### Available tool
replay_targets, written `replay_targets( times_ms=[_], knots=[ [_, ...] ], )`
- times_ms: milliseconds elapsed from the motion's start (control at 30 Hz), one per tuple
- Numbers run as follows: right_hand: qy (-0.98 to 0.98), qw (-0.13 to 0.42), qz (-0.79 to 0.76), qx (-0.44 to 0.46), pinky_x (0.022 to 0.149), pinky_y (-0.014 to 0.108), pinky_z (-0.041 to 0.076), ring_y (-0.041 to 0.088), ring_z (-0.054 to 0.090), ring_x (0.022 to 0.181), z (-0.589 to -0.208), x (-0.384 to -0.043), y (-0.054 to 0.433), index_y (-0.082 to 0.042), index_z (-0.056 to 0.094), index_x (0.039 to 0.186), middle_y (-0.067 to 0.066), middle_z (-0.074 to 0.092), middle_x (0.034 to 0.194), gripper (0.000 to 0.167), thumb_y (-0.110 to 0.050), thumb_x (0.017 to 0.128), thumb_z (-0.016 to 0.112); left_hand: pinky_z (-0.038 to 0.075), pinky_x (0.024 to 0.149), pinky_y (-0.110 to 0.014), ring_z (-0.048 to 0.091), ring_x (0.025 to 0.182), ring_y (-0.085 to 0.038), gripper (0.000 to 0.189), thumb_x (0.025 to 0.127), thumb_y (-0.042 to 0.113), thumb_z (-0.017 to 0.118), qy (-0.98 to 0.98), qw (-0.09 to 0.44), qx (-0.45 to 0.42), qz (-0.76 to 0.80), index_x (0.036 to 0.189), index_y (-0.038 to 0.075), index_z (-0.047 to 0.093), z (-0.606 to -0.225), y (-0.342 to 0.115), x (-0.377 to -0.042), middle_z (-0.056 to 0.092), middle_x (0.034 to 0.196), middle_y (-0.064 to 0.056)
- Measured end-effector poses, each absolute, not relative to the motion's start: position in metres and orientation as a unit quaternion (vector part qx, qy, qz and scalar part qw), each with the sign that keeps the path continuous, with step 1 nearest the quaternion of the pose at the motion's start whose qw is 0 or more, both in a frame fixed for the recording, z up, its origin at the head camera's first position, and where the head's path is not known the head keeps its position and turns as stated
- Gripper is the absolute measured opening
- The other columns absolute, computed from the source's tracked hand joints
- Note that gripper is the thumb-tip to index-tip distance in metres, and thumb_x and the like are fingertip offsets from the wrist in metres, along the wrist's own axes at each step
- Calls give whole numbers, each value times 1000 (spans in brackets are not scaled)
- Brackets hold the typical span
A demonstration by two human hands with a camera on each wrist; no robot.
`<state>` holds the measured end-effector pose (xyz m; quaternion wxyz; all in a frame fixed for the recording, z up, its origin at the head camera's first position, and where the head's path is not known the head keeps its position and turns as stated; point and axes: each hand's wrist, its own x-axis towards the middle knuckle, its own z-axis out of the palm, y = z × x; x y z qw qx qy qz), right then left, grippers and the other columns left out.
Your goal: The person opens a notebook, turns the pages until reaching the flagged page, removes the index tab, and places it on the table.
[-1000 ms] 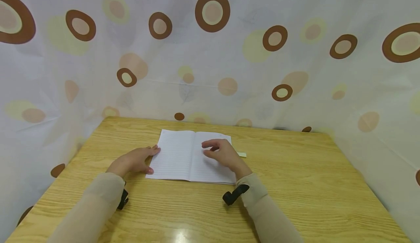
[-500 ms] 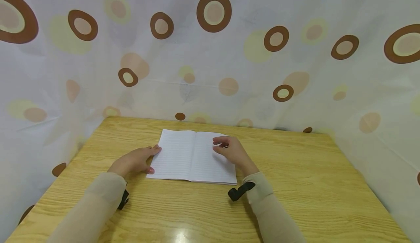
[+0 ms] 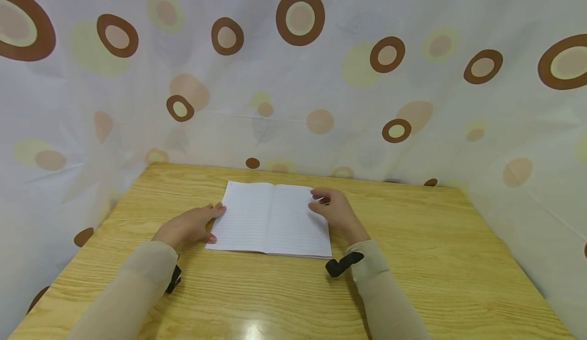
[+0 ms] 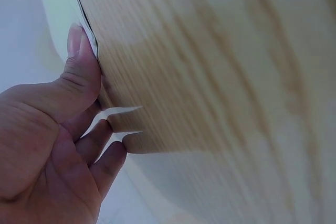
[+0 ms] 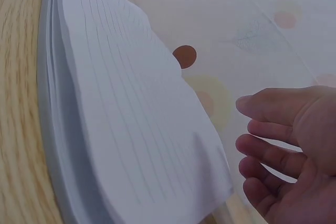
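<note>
An open notebook (image 3: 268, 220) with blank lined pages lies flat on the wooden table. At its left edge rests my left hand (image 3: 190, 226), thumb on the lower left corner and fingertips further up the side. The left wrist view shows that thumb (image 4: 76, 45) against the page edge, the other fingers spread over the wood. My right hand (image 3: 338, 212) hovers over the right page's outer edge, fingers loosely bent and holding nothing. In the right wrist view this hand (image 5: 289, 150) is apart from the ruled page (image 5: 126, 93), whose edge lifts slightly off the sheets below.
The wooden table (image 3: 435, 268) stretches out on both sides of the notebook. Behind it and at the sides hangs a pale curtain (image 3: 284, 85) with brown ringed spots. Black straps (image 3: 345, 264) sit around both wrists over light sleeves.
My right hand has moved right across the right page to its outer edge, and now covers the small pale yellow tab that stuck out there. The left hand and notebook have stayed put.
</note>
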<state>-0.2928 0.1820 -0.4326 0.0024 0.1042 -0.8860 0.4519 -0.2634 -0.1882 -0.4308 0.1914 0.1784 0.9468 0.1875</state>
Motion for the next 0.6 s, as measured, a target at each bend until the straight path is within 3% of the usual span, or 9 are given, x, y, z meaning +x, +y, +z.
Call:
replay_targets(
  times_ms=[267,600],
  knots=[
    [-893,-9,445,59,91,42,46,30,51,110,-435,-294,189,-5,61,134,13,61,126,44,-16,92,71,21,115,-55,20,145,-42,85,85,19,75,946,180,209,168,154,2,29,-429,-188,-262,20,159,-23],
    [-907,-10,418,43,97,46,46,35,48,120,-440,-298,196,-3,58,136,17,58,128,47,-16,93,70,19,115,-55,18,146,-41,84,86,18,74,943,187,207,181,155,3,28,-428,-188,-262,18,160,-22]
  ],
)
